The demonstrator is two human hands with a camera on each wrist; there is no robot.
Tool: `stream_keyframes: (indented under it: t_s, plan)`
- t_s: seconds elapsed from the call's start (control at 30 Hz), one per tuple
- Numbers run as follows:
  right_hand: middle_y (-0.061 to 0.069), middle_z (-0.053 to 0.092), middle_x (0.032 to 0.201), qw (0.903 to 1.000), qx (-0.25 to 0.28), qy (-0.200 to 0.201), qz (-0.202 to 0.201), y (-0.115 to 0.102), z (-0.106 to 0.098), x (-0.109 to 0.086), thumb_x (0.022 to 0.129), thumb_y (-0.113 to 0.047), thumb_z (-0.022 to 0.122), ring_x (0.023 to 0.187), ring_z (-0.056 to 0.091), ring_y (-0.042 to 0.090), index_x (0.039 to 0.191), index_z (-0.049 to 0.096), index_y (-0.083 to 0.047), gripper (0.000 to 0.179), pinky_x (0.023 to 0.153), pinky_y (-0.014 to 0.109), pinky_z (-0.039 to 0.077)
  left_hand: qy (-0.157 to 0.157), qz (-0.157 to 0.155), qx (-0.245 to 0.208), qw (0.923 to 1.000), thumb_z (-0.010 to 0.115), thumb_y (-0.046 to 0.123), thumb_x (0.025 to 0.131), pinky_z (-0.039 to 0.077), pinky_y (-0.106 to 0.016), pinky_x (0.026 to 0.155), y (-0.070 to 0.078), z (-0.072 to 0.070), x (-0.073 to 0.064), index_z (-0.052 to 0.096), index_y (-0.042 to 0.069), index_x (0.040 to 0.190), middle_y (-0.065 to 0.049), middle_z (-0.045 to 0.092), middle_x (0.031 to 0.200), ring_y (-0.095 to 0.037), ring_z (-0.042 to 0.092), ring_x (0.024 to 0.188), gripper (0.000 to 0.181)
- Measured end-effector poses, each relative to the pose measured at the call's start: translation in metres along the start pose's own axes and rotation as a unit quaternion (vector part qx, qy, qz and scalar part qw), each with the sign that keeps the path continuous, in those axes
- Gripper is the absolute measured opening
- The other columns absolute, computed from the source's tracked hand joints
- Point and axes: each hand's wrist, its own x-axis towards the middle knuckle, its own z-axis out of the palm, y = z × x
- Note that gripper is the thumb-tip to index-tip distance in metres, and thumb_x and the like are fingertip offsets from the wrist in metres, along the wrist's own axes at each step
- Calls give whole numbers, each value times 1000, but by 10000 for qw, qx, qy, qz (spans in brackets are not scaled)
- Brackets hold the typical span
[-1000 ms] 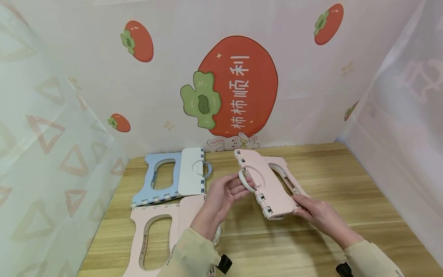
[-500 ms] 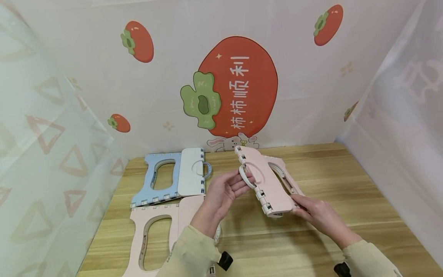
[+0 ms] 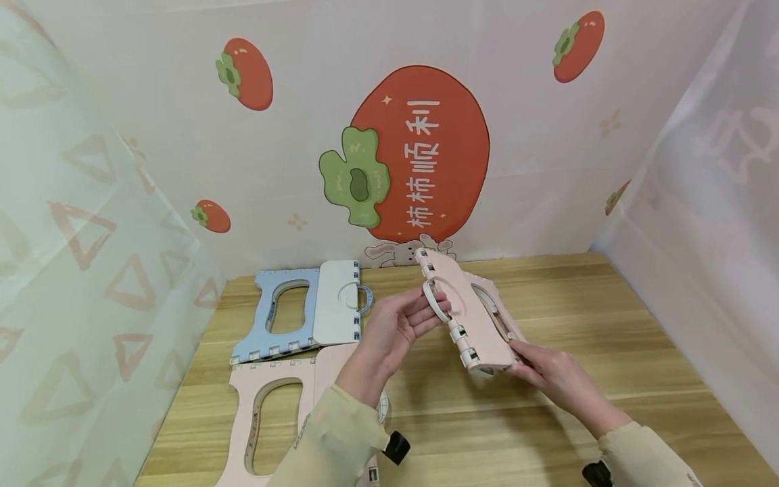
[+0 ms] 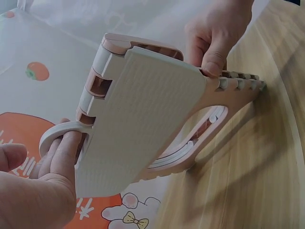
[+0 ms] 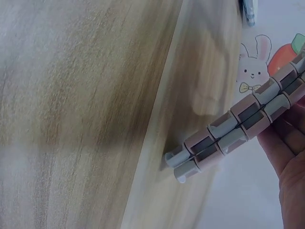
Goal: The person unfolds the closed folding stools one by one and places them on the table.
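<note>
A pink folding stool, folded nearly flat (image 3: 471, 314), is tilted, its left edge raised above the table. My left hand (image 3: 389, 335) has its fingers hooked through the stool's white carry handle (image 3: 433, 301), palm turned up. Thumb and fingers of my right hand (image 3: 556, 372) grip the stool's near right edge. From the left wrist view, the pale top panel (image 4: 143, 105) stands steeply, with the pink leg section sloping down to the table. Hinge knuckles (image 5: 233, 124) along one edge fill the right wrist view, and part of my right hand (image 5: 290, 162) shows behind them.
To the left, a folded blue stool with a pale top (image 3: 337, 304) lies flat near the back wall. Another folded pink stool (image 3: 243, 399) lies in front of it, partly under my left forearm. A printed sheet (image 3: 523, 203) rises behind the wooden table (image 3: 608, 325).
The stool's left edge and handle have risen a little, so the stool tilts more steeply. Both hands keep hold, the left moving slightly up with the handle.
</note>
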Motion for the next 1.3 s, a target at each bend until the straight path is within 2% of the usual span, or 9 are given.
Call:
stream_keyframes:
  t_s: [0.23,0.5,0.63,0.83,1.1,1.3]
  plan:
    - [13,78,101,9998,126,167,-77,-4,3,3,75,-24,86,81,76,27,118,74,-2,50,63,37,62,-153,54,63,9998,53,11,104,57,-44,98,8,5,3,60,-10,134,-28,67,126,-30,72,109,38]
    - [10,79,101,9991,326,254,88,-8,3,5,76,-22,87,81,75,20,119,75,-3,49,62,33,61,-311,84,76,9995,53,15,104,56,-43,98,15,12,6,59,-9,136,-24,68,125,-29,72,110,41]
    - [10,79,100,9985,445,222,248,-11,3,6,78,-22,87,80,74,16,120,74,-4,48,60,32,59,-374,89,17,9993,52,16,104,56,-43,98,17,14,8,58,-10,137,-23,69,126,-29,72,111,42]
    - [11,78,101,9976,520,124,449,-15,2,8,81,-21,84,81,74,18,122,73,-3,45,60,32,59,-498,140,-41,9987,52,16,105,55,-43,100,20,17,10,56,-8,139,-24,66,131,-29,70,115,42]
    - [6,78,98,9949,812,-5,606,-17,6,11,84,-17,82,79,65,0,126,71,-6,45,59,27,56,-615,225,-104,9978,50,15,104,55,-43,101,24,22,12,53,-9,141,-24,66,130,-29,69,116,44]
    - [9,78,102,9913,969,-129,879,-23,7,13,87,-18,81,81,67,2,130,69,-5,46,61,30,59,-659,249,-133,9974,48,16,105,54,-42,102,27,25,14,51,-10,142,-27,63,134,-30,68,118,46]
